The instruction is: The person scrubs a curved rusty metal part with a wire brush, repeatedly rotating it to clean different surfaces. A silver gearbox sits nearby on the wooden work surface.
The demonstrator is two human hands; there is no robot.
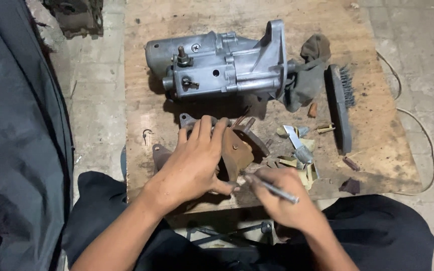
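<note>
My left hand (197, 160) grips a rusty brown metal part (237, 150) with studs sticking up, held upright on the wooden board (372, 145). My right hand (282, 198) is closed on a thin metal tool (272, 188) whose tip points at the lower edge of that rusty part. A grey cast-metal starter motor (222, 62) lies on its side further up the board, apart from both hands.
A dark rag (307, 75) sits against the motor's right end. A wire brush (340, 105) lies to the right. Small metal pieces and paper scraps (300, 148) lie beside the rusty part. A thin cable (423, 135) runs on the concrete floor. Dark cloth fills the left.
</note>
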